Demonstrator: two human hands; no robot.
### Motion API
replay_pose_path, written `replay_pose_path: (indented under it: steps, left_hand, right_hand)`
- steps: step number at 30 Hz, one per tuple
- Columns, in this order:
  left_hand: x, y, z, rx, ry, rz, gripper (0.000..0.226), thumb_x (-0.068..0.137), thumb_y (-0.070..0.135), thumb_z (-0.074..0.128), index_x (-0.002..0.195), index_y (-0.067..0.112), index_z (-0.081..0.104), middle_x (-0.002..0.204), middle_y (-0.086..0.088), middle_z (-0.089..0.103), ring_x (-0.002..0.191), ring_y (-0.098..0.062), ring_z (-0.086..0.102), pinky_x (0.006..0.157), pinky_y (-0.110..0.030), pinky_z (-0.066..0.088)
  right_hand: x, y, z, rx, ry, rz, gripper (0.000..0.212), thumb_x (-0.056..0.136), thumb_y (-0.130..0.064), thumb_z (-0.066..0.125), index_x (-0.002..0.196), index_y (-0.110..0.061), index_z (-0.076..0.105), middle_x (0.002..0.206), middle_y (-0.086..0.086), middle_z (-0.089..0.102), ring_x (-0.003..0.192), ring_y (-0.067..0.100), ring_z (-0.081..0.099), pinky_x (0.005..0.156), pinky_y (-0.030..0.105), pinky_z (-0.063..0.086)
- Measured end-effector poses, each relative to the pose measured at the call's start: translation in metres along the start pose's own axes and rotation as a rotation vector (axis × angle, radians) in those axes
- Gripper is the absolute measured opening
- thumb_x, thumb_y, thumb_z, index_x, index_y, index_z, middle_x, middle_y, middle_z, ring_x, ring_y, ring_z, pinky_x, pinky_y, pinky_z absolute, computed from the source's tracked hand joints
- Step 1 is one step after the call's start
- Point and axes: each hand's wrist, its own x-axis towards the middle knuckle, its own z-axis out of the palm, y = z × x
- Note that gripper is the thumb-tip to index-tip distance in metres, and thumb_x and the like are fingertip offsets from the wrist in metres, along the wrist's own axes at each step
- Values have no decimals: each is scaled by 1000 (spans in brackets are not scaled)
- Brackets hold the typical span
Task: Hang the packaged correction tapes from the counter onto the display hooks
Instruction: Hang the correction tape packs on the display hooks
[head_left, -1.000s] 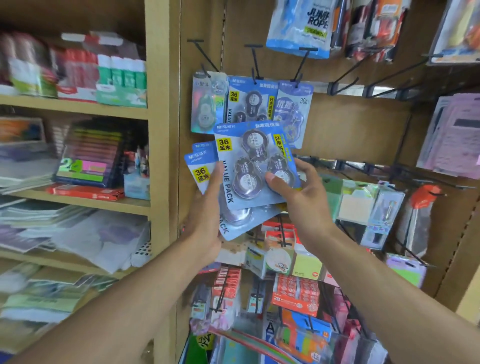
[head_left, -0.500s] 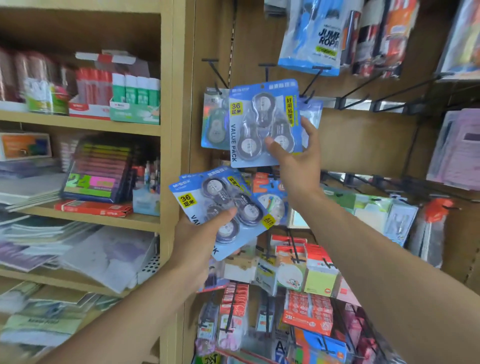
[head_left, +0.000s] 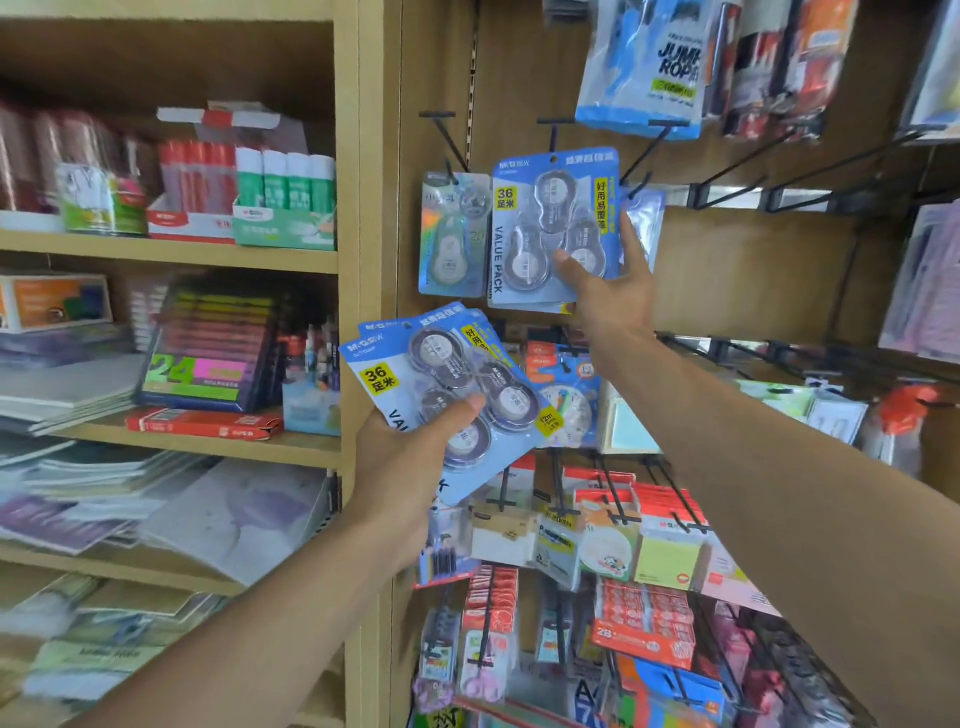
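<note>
The right hand (head_left: 613, 291) holds one correction tape pack (head_left: 553, 228) up at the middle hook (head_left: 554, 136), between two hung packs (the right one mostly hidden). Below and left, the left hand (head_left: 405, 467) holds a fanned stack of packs (head_left: 441, 384) before the shelf post (head_left: 371, 260).

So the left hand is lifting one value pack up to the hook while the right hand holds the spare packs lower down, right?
Not quite, the hands are swapped. In the head view the right hand lifts the value pack to the hook; the left hand holds the spare packs lower down.

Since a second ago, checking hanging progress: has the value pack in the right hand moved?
Yes. The right hand has raised the value pack from beside the left-hand packs up to the middle hook.
</note>
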Motion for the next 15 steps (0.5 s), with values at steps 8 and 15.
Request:
replay_pose_path:
  steps: [8,15]
  left_hand:
    - [6,-3,-11,51,21,57,46,77,10,86,120,14,69,106,0,80,93,-21,78,70,-34,62]
    - [9,4,-4,87,-18,84,31,78,11,85,107,18,75,99,2,81,89,-19,79,74,-34,61]
  right_hand:
    - [-5,6,7,47,0,60,91,58,-45,93,137,-56,48,149,-16,51,131,20,59,101,51,55]
    - [8,5,9,-21,34,49,91,71,-35,88,150,-42,43,153,-10,48,131,26,58,106,46,51]
